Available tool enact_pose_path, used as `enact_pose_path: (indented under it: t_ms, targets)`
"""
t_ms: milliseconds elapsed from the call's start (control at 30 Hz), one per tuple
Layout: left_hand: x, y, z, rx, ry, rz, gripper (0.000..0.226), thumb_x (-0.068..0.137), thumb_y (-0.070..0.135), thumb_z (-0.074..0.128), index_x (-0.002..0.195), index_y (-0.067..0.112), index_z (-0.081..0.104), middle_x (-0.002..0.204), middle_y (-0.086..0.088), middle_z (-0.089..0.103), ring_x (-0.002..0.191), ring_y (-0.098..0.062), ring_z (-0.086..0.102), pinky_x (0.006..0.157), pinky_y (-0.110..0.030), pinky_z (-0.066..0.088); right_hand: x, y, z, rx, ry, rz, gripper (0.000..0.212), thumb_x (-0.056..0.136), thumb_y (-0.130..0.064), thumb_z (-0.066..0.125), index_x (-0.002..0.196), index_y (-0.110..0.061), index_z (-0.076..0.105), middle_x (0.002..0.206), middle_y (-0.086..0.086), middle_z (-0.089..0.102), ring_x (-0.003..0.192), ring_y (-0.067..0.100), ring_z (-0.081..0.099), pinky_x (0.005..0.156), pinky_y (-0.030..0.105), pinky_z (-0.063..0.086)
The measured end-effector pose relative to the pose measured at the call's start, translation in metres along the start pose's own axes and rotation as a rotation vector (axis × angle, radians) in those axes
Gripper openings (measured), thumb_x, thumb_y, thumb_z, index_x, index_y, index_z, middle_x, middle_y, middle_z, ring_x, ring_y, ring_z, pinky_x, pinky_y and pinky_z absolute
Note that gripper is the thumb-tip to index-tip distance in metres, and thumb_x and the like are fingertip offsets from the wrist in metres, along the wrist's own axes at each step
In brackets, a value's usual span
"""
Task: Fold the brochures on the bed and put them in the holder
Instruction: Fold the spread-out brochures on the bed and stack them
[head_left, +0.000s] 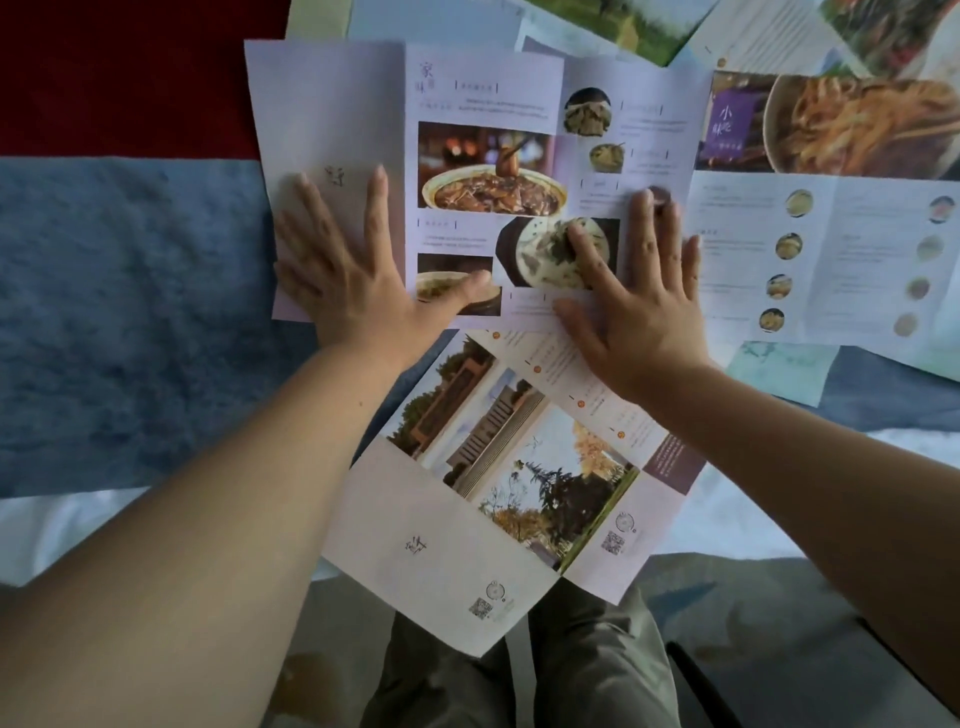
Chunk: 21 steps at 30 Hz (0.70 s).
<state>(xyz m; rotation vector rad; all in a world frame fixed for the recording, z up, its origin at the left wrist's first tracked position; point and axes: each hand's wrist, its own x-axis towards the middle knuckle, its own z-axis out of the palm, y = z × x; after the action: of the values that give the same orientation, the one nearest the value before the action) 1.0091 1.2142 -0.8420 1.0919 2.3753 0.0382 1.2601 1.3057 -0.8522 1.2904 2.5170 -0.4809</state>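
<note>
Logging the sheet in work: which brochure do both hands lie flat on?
The open food brochure with the braised-dish photo: left hand and right hand press it. The building-photo brochure lies nearer the person.

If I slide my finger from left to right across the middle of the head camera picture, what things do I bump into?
You'd meet the blue blanket → left hand → right hand → brochure with little round dish pictures.
</note>
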Motion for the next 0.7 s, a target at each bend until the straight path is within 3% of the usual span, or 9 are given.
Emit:
enact_pose_path:
  t_ms: [167, 300, 400, 567, 700]
  targets:
    - [0.003, 0.016, 0.000, -0.123, -0.001, -0.016, 0.120, 0.070, 0.099, 0.040, 0.161, 0.038, -0.008, 0.171, -0.012, -0.012, 0.154, -0.049, -0.010, 0.117, -0.073, -0.004, 0.000, 0.001, 0.006, 0.017, 0.054, 0.000, 0.069, 0.103, -0.069, 0.028, 0.164, -0.044, 0.006, 0.172, 0.017, -0.009, 0.157, 0.043, -0.009, 0.126, 0.060, 0.004]
    - [-0.006, 0.028, 0.001, -0.177, 0.002, 0.022, 0.106, 0.086, 0.068, 0.055, 0.164, 0.027, -0.004, 0.172, -0.008, -0.011, 0.155, -0.047, -0.012, 0.119, -0.073, -0.002, 0.000, 0.000, 0.003, 0.026, 0.030, 0.011, 0.069, 0.103, -0.069, 0.027, 0.163, -0.045, 0.004, 0.172, 0.014, -0.012, 0.157, 0.040, -0.012, 0.127, 0.057, 0.004]
    - [-0.017, 0.050, 0.004, -0.178, 0.029, 0.087, 0.097, 0.091, 0.051, 0.053, 0.164, 0.023, -0.004, 0.172, -0.012, -0.009, 0.155, -0.047, -0.009, 0.119, -0.073, 0.000, 0.000, 0.002, -0.001, 0.081, 0.017, 0.028, 0.068, 0.104, -0.066, 0.026, 0.163, -0.044, 0.003, 0.173, 0.008, -0.013, 0.158, 0.033, -0.014, 0.129, 0.052, 0.002]
    - [-0.033, 0.092, 0.008, -0.140, 0.057, 0.071, 0.092, 0.094, 0.040, 0.056, 0.164, 0.027, -0.004, 0.170, -0.019, -0.010, 0.154, -0.050, -0.008, 0.120, -0.072, 0.000, -0.006, 0.021, -0.016, 0.270, 0.044, 0.041, 0.063, 0.104, -0.046, 0.040, 0.162, -0.030, 0.024, 0.174, 0.007, -0.002, 0.160, 0.030, -0.003, 0.126, 0.046, 0.012]
    - [-0.041, 0.117, 0.007, -0.135, 0.042, 0.110, 0.097, 0.092, 0.034, 0.057, 0.162, 0.031, -0.010, 0.169, -0.019, -0.015, 0.154, -0.048, -0.011, 0.119, -0.073, -0.002, -0.023, 0.048, -0.023, 0.119, 0.035, 0.187, 0.066, 0.104, -0.047, 0.041, 0.163, -0.028, 0.020, 0.172, 0.015, -0.012, 0.158, 0.034, -0.012, 0.126, 0.048, -0.007]
